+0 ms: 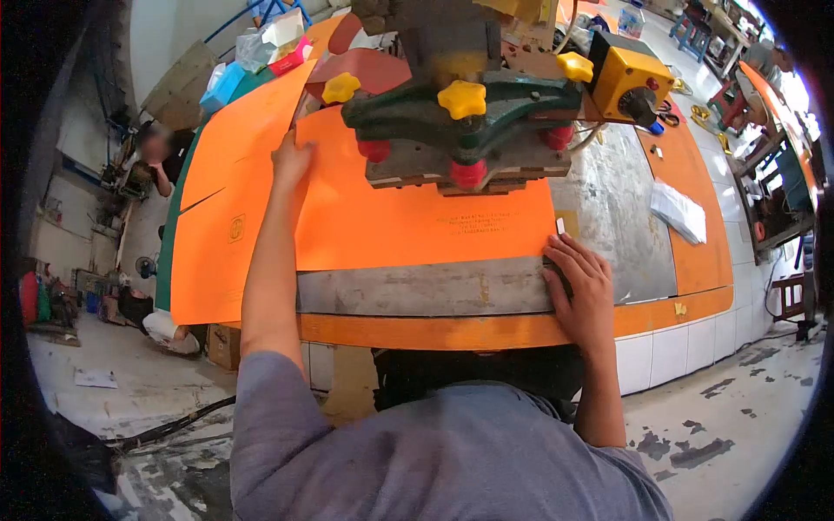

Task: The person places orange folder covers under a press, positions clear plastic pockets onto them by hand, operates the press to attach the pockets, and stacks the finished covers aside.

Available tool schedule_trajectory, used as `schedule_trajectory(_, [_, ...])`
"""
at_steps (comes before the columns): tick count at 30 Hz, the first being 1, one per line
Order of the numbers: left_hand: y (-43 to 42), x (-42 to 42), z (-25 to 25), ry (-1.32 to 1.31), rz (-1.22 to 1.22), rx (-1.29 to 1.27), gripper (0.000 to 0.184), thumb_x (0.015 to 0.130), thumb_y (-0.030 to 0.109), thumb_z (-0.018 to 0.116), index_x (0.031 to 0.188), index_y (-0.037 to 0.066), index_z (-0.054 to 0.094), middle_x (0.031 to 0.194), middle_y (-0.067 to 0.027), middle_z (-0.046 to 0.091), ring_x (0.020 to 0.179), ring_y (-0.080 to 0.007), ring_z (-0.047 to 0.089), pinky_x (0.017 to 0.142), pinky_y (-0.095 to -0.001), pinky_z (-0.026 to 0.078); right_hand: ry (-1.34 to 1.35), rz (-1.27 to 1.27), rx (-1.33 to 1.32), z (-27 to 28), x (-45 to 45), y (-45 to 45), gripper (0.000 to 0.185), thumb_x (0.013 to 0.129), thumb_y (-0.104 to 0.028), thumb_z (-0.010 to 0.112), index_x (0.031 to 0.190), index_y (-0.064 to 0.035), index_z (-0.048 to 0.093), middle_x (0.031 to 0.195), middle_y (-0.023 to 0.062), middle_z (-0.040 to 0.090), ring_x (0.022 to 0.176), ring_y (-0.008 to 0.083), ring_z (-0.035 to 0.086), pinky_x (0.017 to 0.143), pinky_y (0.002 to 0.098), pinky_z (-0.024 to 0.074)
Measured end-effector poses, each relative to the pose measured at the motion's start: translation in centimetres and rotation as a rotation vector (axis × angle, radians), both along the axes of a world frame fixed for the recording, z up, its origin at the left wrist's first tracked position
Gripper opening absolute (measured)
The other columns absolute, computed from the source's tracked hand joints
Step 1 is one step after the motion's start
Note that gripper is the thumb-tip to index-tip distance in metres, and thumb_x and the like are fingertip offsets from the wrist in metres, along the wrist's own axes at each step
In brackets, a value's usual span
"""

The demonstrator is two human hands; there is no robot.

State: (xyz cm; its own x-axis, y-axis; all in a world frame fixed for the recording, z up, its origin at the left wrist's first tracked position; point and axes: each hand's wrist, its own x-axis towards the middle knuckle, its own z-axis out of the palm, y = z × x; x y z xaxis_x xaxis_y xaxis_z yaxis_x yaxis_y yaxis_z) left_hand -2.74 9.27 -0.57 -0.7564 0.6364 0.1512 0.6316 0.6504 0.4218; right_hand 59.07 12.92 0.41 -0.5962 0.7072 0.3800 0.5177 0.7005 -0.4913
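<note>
A large orange sheet (382,217) with small printed text lies flat on the metal plate (417,288), its far part beneath the green press head (469,126). My left hand (292,161) is at the sheet's upper left edge, its fingers partly hidden there, beside a second orange sheet (230,191) with a small emblem and a dark slit. At the right edge of the printed sheet, my right hand (580,278) rests on the plate with fingers bent, near a small white piece (560,226). Whether either hand grips the sheet is hard to tell.
A yellow control box (630,78) with a dark knob stands right of the press. White folded material (678,211) lies on the right of the table. A blue box (224,87) sits at the back left. One person (178,161) is beyond the left side.
</note>
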Motion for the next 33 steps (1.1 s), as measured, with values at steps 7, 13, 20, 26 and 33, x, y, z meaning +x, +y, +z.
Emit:
schedule_trajectory(7, [3.1,-7.7,-2.4,-0.176,0.09,0.115,0.08,0.084,0.04,0.086,0.148,-0.001,0.06,0.139,-0.0206,0.071,0.13,-0.0338,0.067,0.106,-0.0447,0.054,0.004,0.0,0.003,-0.1,0.1,0.1,0.03,0.098,-0.016,0.073,0.127,-0.0071,0.074,0.144,0.0083,0.071,0.142,0.0273,0.06,0.118,0.0467,0.0422])
schedule_trajectory(13, [1.8,-8.9,-2.7,-0.448,-0.014,0.437,0.052,0.089,0.025,0.084,0.132,-0.001,0.071,0.119,-0.0132,0.076,0.096,-0.0243,0.075,0.083,-0.0355,0.058,-0.003,-0.001,0.002,0.0,0.1,0.1,0.03,0.098,-0.015,0.072,0.127,-0.0071,0.074,0.144,0.0084,0.071,0.142,0.0275,0.061,0.117,0.0466,0.0425])
schedule_trajectory(20, [0.2,-2.1,2.8,-0.216,-0.036,0.253,0.024,0.101,0.015,0.073,0.114,-0.004,0.069,0.099,-0.0094,0.072,0.081,-0.0166,0.073,0.069,-0.0334,0.055,-0.009,-0.007,-0.006,0.0,0.2,0.3,0.031,0.098,-0.015,0.072,0.128,-0.0068,0.073,0.144,0.0086,0.071,0.142,0.0277,0.06,0.117,0.0467,0.0423])
schedule_trajectory(26, [-1.3,0.0,3.4,-0.433,-0.322,0.585,0.013,0.106,0.005,0.068,0.1,-0.001,0.058,0.095,-0.0053,0.064,0.103,-0.022,0.078,0.081,-0.0332,0.063,-0.005,-0.007,0.002,-0.2,0.2,0.3,0.03,0.098,-0.015,0.072,0.127,-0.0069,0.074,0.144,0.0084,0.071,0.142,0.0278,0.061,0.116,0.0468,0.0424])
schedule_trajectory(33, [-1.1,3.0,5.7,-0.463,-0.38,0.932,0.014,0.109,0.001,0.062,0.099,0.005,0.053,0.107,-0.0059,0.066,0.12,-0.0263,0.075,0.105,-0.0364,0.061,-0.001,0.002,0.01,-0.1,0.1,0.3,0.031,0.096,-0.014,0.073,0.127,-0.0073,0.073,0.144,0.0086,0.071,0.141,0.0283,0.061,0.116,0.0468,0.0427])
